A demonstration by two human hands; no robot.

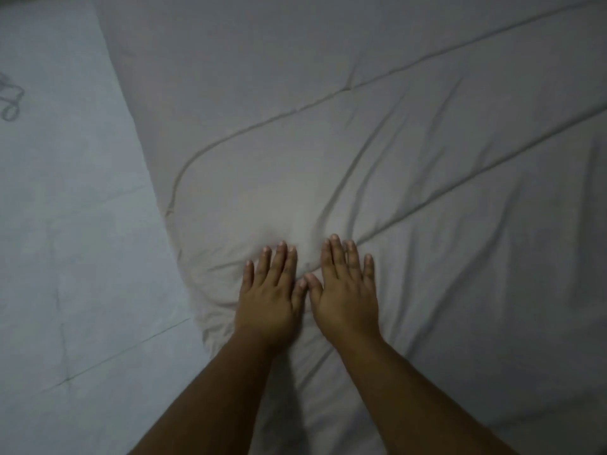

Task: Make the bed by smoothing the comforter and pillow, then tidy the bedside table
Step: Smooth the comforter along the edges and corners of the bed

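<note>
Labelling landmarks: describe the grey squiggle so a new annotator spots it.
The beige comforter fills most of the view; left of it lies paler bluish fabric. At that fabric's far left edge, high up, sits the grey squiggle: the only dark looped mark on otherwise unprinted cloth.

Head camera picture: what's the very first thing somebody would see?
The left hand and right hand, low in the middle, lie flat side by side, fingers straight, pressing on the wrinkled pale comforter. That comforter fills the middle and right of the view, and a pale blue fabric lies along the left edge.
</note>
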